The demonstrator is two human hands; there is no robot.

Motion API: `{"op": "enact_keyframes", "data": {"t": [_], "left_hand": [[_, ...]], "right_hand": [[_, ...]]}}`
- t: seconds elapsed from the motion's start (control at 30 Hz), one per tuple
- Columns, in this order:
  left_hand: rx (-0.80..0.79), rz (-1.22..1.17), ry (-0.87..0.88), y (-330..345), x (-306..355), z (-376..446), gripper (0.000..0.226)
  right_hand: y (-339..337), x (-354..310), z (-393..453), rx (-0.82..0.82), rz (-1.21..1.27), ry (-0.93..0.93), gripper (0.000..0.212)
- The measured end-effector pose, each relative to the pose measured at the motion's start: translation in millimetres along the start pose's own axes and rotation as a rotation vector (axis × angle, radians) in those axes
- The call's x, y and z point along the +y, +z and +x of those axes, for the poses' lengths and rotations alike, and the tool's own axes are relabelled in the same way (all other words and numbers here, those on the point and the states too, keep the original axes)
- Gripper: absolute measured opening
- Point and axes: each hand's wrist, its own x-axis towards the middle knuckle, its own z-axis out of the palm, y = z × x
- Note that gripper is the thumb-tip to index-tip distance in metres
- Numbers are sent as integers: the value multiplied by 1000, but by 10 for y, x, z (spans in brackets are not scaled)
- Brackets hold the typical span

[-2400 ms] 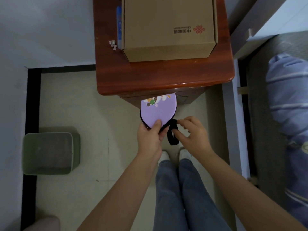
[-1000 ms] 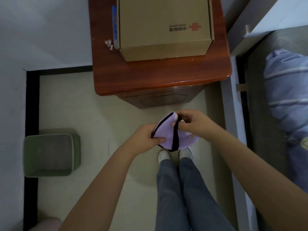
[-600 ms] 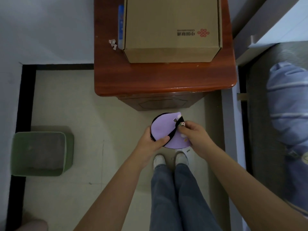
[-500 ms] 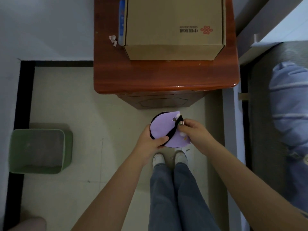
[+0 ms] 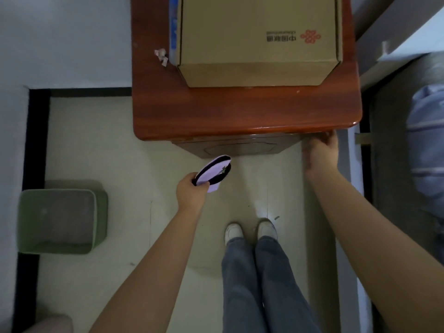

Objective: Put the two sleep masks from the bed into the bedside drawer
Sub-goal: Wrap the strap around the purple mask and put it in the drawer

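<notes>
head view: cardboard box (image 5: 259, 42) atop nightstand (image 5: 240, 114)

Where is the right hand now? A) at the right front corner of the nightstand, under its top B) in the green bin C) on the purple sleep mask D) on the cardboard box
A: the right hand reaches under the nightstand top at its right front corner, while the left hand alone holds the purple sleep mask.

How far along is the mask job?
Nothing stowed yet: the drawer front looks shut. In hand: the left hand holds a purple sleep mask; the right hand is at the nightstand corner. Left: open the drawer, put masks in. No second mask seen.
</notes>
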Motion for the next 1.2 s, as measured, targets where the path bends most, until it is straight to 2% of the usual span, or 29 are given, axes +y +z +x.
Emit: {"op": "enact_keyframes", "data": {"t": [0.1,0.23,0.37,0.53,0.7,0.83,0.93,1.0,1.07,1.13,1.2], "left_hand": [[85,24,92,-84,72,282,20],[163,134,189,-192,124,702,14],[198,78,363,-105,156,756,19],[294,-72,336,-15,185,771,33],[191,72,352,-104,-105,466,13],[194,102,276,-159,-323,119,13],[201,133,216,-128,-358,40,14],[202,86,209,-103,-345,39,17],[202,135,182,-105,-347,37,15],[156,206,117,-116,-355,-41,15],[83,207,94,-108,-290,-228,15]], "right_hand": [[87,-80,76,13,50,-18,70],[157,-51,140,92,24,-68,66],[166,8,169,131,-60,-127,71],[125,14,167,156,-75,-176,65],[-83,154,-67,170,-113,-167,67],[-337,350,-322,119,-78,0,70],[-368,361,-362,-18,318,218,76],[-310,372,-375,-75,452,256,71],[-223,386,-407,-79,405,269,60],[-126,384,-468,-69,303,315,41],[-72,398,-548,-69,236,368,32]]}}
